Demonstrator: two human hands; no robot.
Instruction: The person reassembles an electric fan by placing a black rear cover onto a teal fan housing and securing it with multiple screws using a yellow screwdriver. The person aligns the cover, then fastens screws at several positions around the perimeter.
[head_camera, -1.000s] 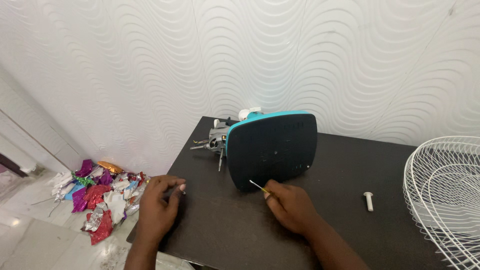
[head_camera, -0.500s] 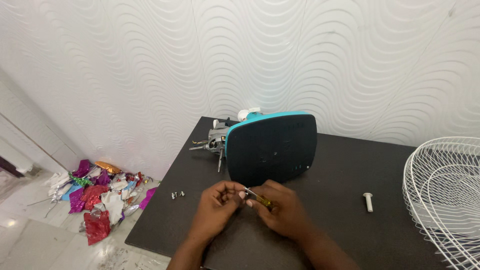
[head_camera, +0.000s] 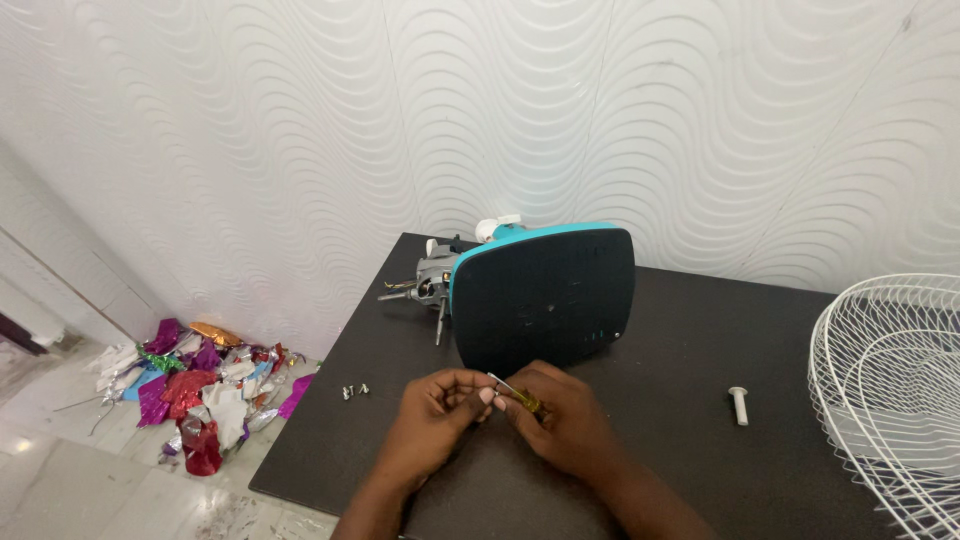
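While the dark table (head_camera: 700, 480) bears a teal-edged black fan base (head_camera: 545, 298) at twelve o'clock of the hands, the right hand (head_camera: 560, 425) grips a yellow-handled screwdriver (head_camera: 515, 393); the left hand (head_camera: 432, 420) pinches narrow at its shaft. Small screws (head_camera: 354, 390) lie at nine o'clock.

No screens, signs or labels can be made out; the only packaging is a heap of crumpled foil wrappers (head_camera: 200, 395) on the pale floor at lower left, beside the corner of the dark table (head_camera: 700, 470) and against the foot of the white rippled wall (head_camera: 300, 150). The shiny scraps are red, magenta, purple, silver and white, with one orange piece at the back
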